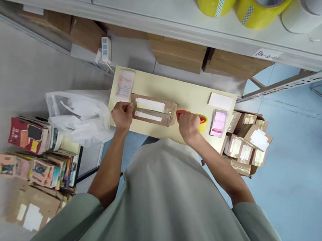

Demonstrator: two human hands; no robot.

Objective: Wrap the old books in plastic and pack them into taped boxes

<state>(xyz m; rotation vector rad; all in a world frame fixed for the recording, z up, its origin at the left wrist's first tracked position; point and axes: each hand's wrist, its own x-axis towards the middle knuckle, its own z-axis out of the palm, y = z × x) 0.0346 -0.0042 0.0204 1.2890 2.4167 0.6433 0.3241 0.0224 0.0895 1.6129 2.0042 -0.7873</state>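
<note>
A brown cardboard box (151, 116) with white labels and shiny tape on its right end lies on the pale yellow table (190, 92). At the box's left end is my left hand (122, 115), its fingers pinched together at the edge; what they pinch is too small to make out. My right hand (189, 126) is closed around a red tape dispenser (180, 114) just right of the box. The dispenser's yellow tape roll (203, 124) shows beyond my knuckles, and my hand hides its handle.
A phone (218, 123) and white paper (220, 101) lie right of the tape; a printed sheet (125, 83) lies left. Small boxes (244, 142) are piled at right, a white plastic bag (81, 114) and books (28, 135) at left. A grey shelf (155, 1) holds tape rolls (217, 1).
</note>
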